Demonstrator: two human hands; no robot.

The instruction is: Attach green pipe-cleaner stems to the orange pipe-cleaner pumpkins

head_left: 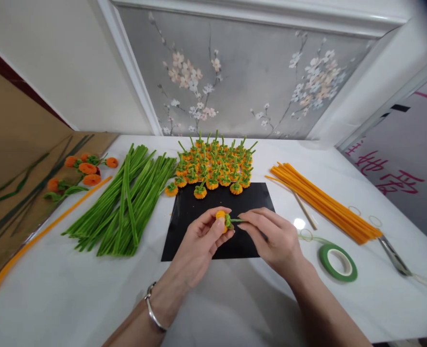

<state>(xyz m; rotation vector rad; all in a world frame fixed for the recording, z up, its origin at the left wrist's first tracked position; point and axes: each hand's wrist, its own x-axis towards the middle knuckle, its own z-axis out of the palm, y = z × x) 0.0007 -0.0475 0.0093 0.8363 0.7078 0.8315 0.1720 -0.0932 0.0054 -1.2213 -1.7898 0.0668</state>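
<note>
My left hand (206, 232) pinches a small orange pipe-cleaner pumpkin (221, 215) between thumb and fingers. A green leafy top faces right, and a thin green stem (236, 220) sticks out from it. The fingertips of my right hand (271, 233) are closed on the far end of that stem. Both hands are over a black mat (220, 248). Just beyond them stand many similar orange pumpkins (213, 183) in a close group, their green stems pointing up.
Green pipe cleaners (123, 207) lie in a pile on the left, near some orange flowers (87, 168). To the right are orange pipe cleaners (325, 202), a thin stick (305, 210), a roll of green tape (351, 271) and a metal-bladed tool (394, 256). A panelled wall (242, 91) backs the white table.
</note>
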